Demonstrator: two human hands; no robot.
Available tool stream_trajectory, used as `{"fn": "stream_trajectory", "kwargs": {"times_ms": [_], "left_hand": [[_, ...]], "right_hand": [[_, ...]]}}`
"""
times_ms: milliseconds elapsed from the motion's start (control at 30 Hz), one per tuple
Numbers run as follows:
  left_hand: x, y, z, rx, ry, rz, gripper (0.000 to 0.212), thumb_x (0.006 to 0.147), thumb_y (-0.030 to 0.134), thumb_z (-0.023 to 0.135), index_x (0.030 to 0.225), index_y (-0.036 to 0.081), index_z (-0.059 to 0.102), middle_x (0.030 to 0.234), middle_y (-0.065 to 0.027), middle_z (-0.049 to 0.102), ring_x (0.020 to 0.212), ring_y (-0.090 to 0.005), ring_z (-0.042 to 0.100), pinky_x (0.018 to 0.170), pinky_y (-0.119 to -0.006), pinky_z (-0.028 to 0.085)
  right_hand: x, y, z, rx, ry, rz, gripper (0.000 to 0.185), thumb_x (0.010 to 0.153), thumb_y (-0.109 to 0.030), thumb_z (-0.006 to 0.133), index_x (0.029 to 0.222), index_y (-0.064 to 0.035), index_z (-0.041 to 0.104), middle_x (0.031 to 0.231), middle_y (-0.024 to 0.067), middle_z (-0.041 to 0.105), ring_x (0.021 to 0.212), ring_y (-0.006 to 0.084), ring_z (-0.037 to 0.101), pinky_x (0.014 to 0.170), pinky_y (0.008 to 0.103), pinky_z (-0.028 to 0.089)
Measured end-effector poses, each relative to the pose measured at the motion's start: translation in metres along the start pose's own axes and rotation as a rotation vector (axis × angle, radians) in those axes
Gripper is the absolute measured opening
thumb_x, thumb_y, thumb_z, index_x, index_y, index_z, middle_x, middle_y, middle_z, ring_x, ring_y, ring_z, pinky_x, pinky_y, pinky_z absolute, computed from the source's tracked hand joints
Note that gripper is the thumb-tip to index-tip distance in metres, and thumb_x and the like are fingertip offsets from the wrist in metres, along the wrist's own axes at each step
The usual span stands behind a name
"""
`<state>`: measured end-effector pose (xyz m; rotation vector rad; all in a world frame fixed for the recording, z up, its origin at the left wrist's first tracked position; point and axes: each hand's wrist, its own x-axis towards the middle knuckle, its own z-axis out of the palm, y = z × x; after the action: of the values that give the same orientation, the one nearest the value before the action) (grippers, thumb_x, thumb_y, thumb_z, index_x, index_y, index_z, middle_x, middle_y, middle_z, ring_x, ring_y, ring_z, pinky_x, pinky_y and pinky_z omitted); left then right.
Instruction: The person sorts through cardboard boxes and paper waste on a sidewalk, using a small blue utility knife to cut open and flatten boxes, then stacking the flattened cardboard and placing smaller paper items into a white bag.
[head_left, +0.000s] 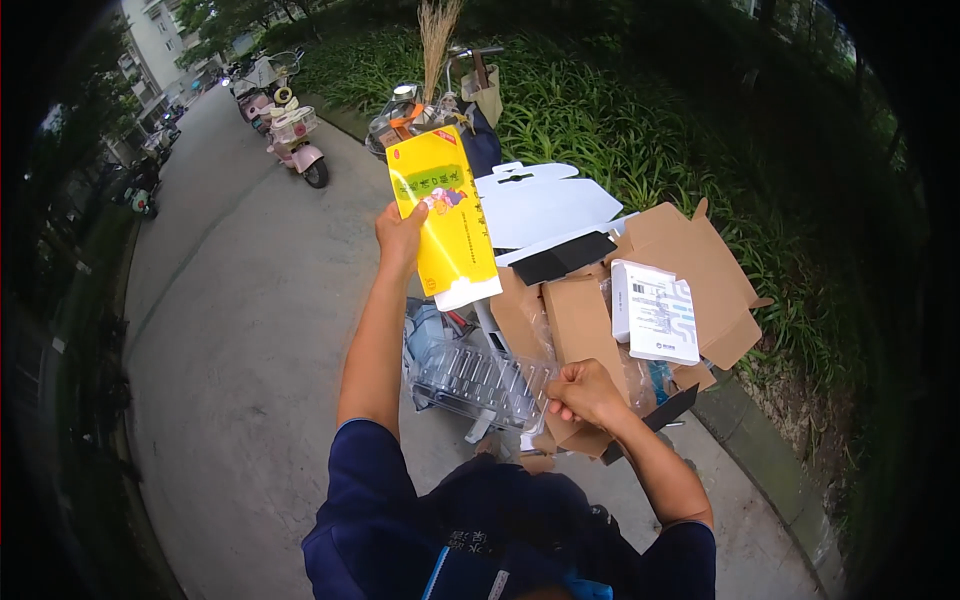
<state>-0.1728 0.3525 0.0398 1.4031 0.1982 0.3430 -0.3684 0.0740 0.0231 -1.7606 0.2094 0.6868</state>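
My left hand (403, 234) grips a yellow printed carton (454, 247) by its left edge, with the thumb across its front. White flaps show at the carton's lower end. Lower and to the right, my right hand (589, 391) pinches one end of a clear plastic blister tray (476, 379) with ridged slots, and I see no contents in it. The tray is apart from the carton. Under and beyond my right hand lies a pile of opened brown cardboard boxes (589, 311). A white printed box (660, 319) rests on top of them.
A white cardboard piece (544, 206) and a black panel (562, 257) lie at the pile's far side. Behind stands a cycle with a loaded basket (405, 124), a straw broom (437, 45) and a cloth bag (484, 94). A pink scooter (296, 139) is parked on the concrete path (247, 337). Plants (600, 127) border the right.
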Motion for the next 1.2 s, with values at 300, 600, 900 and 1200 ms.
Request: {"fn": "stream_trajectory", "kwargs": {"times_ms": [300, 600, 900, 1200], "left_hand": [[-0.034, 0.003, -0.065, 0.524, -0.158, 0.469, 0.019, 0.084, 0.012, 0.067, 0.096, 0.000, 0.059, 0.082, -0.0151, 0.068, 0.069, -0.0219, 0.067, 0.063, -0.031, 0.050], [-0.114, -0.004, -0.051, 0.815, -0.688, 0.732, 0.018, 0.086, 0.013, 0.063, 0.101, 0.006, 0.057, 0.074, -0.0176, 0.063, 0.064, -0.0340, 0.063, 0.056, -0.038, 0.049], [-0.133, 0.000, -0.010, 0.802, -0.893, 0.531, 0.030, 0.086, 0.022, 0.063, 0.111, 0.005, 0.056, 0.087, -0.0190, 0.066, 0.075, -0.0341, 0.065, 0.064, -0.039, 0.051], [-0.153, -0.004, 0.031, 0.528, -1.108, 0.319, 0.037, 0.090, 0.018, 0.060, 0.123, 0.001, 0.057, 0.103, -0.0170, 0.067, 0.082, -0.0221, 0.065, 0.068, -0.031, 0.050]], "right_hand": [[0.030, -0.061, 0.030, -0.380, 0.416, -0.890, 0.029, 0.085, -0.016, 0.068, 0.100, 0.0074, 0.061, 0.080, 0.0196, 0.066, 0.070, 0.0317, 0.065, 0.065, 0.0381, 0.052], [0.024, -0.080, -0.020, -0.566, 0.110, -0.796, 0.032, 0.088, -0.002, 0.058, 0.119, 0.0049, 0.056, 0.102, 0.0221, 0.061, 0.086, 0.0334, 0.061, 0.078, 0.0386, 0.050], [0.020, -0.025, -0.030, -0.413, 0.414, -0.756, 0.015, 0.087, -0.006, 0.060, 0.095, 0.0055, 0.057, 0.083, 0.0217, 0.062, 0.072, 0.0309, 0.063, 0.065, 0.0366, 0.051], [0.000, 0.006, -0.063, -0.067, 0.124, -0.557, 0.011, 0.081, -0.001, 0.071, 0.086, 0.0011, 0.061, 0.075, 0.0025, 0.064, 0.064, 0.0075, 0.055, 0.062, 0.0230, 0.049]]}}
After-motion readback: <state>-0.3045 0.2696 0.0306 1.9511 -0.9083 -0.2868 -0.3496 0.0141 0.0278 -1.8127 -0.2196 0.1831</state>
